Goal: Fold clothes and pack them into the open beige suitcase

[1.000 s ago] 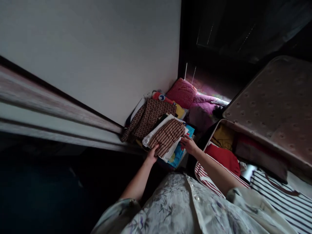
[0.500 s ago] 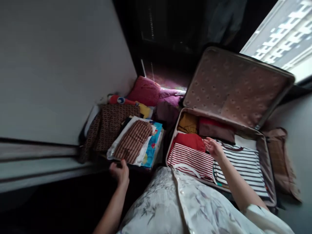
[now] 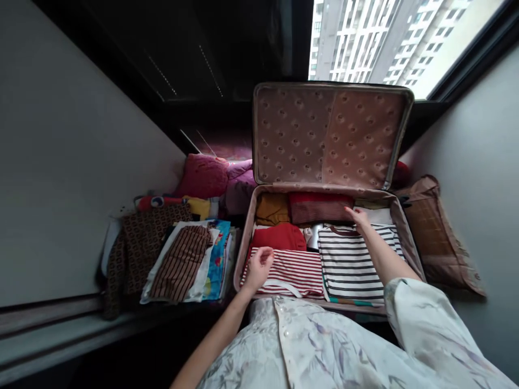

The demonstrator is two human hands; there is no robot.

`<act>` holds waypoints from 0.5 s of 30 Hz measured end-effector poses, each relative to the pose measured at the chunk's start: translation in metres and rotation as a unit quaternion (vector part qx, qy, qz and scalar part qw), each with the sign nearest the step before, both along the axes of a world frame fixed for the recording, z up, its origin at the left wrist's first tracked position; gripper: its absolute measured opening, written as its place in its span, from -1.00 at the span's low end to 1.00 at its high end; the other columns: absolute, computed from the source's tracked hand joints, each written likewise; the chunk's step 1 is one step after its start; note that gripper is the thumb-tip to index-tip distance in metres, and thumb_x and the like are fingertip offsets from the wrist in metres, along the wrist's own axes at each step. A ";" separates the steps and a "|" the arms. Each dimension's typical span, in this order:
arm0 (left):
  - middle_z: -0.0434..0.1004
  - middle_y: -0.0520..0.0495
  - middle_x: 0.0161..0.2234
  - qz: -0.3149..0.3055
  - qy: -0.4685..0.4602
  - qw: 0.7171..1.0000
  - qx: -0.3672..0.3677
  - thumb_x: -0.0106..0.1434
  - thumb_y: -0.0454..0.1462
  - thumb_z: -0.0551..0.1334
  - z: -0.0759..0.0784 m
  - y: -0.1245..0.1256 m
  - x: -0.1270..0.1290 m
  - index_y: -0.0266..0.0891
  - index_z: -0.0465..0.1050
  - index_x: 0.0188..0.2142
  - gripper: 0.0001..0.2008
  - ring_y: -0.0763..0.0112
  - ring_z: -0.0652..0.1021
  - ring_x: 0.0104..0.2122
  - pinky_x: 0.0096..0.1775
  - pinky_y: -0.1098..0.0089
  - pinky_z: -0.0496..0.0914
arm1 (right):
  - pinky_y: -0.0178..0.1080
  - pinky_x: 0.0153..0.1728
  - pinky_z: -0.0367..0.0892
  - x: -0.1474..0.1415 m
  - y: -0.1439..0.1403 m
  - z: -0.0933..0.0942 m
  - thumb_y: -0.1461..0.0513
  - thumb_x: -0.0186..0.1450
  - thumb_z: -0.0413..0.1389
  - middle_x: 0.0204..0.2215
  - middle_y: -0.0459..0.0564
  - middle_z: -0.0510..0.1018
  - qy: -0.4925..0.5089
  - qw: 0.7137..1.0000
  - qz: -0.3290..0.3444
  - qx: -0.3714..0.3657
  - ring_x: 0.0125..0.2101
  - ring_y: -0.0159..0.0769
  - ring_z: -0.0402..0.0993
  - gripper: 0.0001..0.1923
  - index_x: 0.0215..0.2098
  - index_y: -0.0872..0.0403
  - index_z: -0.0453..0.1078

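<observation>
An open suitcase (image 3: 239, 270) lies in front of me, packed with folded clothes. My left hand (image 3: 258, 268) hovers at its left side over a red-and-white striped shirt (image 3: 298, 265); the fingers are loosely curled, with nothing visible in them. My right hand (image 3: 359, 219) is above a black-and-white striped shirt (image 3: 352, 265), fingers stretched out toward a brown folded garment (image 3: 320, 212). Whether the fingertips touch it I cannot tell. Red folded clothing (image 3: 279, 236) lies behind the red-striped shirt, and a mustard garment (image 3: 272, 209) sits in the back left corner.
Left of the suitcase is a stack of folded clothes with a brown striped garment (image 3: 182, 262) on top, beside a brown patterned garment (image 3: 152, 232). Pink pillows (image 3: 205, 175) lie behind. The suitcase lid (image 3: 332, 135) stands upright before the window. A brown bag (image 3: 440, 237) is at the right.
My view has turned right. My left hand has moved from beside the clothes stack to over the suitcase. My right hand has shifted right and farther back, away from the red clothing.
</observation>
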State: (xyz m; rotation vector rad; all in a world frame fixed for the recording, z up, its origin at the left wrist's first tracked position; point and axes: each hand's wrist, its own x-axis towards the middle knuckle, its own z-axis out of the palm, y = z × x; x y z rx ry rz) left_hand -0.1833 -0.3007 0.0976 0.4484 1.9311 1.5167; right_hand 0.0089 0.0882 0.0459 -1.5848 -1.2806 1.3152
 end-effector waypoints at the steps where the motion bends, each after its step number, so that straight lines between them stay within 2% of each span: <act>1: 0.63 -0.16 -0.27 -0.028 -0.010 1.000 -0.004 0.12 -0.24 0.42 -0.004 0.010 0.009 -0.20 0.59 -0.26 -0.82 0.17 0.60 -0.23 -0.09 0.26 0.47 | -0.22 -0.39 0.42 -0.005 0.004 0.000 0.04 0.11 0.31 -0.40 0.01 0.53 -0.006 1.000 0.014 -0.003 -0.35 -0.24 0.46 -0.62 -0.25 0.10 0.39; 5: 0.62 -0.11 -0.35 -0.095 -0.036 0.994 -0.042 0.10 -0.24 0.42 -0.019 0.031 0.027 -0.22 0.60 -0.30 -0.84 0.25 0.58 -0.33 -0.17 0.30 0.48 | -0.16 -0.27 0.45 -0.025 0.006 -0.004 0.09 0.18 0.26 -0.24 0.09 0.56 -0.029 0.997 0.067 -0.016 -0.23 -0.21 0.48 -0.64 -0.15 0.14 0.40; 9: 0.61 -0.10 -0.37 -0.055 -0.077 0.993 -0.073 0.08 -0.21 0.43 -0.030 0.047 0.016 -0.24 0.57 -0.28 -0.78 0.29 0.59 -0.35 -0.19 0.31 0.49 | -0.14 -0.24 0.43 -0.044 -0.008 -0.006 0.13 0.05 0.29 -0.27 0.12 0.57 -0.048 0.993 0.101 -0.022 -0.22 -0.12 0.47 -0.56 -0.15 0.16 0.43; 12: 0.63 -0.19 -0.22 -0.020 -0.118 0.989 -0.089 0.09 -0.15 0.44 -0.039 0.070 0.002 -0.26 0.55 -0.18 -0.67 0.22 0.62 -0.22 -0.14 0.24 0.51 | -0.16 -0.27 0.42 -0.051 -0.032 0.001 0.12 -0.03 0.27 -0.38 0.03 0.56 -0.044 0.985 0.165 0.020 -0.35 -0.18 0.46 -0.60 -0.25 0.14 0.44; 15: 0.54 -0.30 0.07 0.020 -0.156 0.986 -0.060 0.01 -0.15 0.51 -0.050 0.100 -0.008 -0.24 0.50 -0.04 -0.47 0.11 0.56 0.05 0.04 0.16 0.46 | -0.17 -0.27 0.43 -0.048 -0.068 0.019 0.10 -0.05 0.25 -0.41 -0.02 0.56 0.036 0.963 0.266 0.035 -0.39 -0.23 0.46 -0.64 -0.32 0.12 0.44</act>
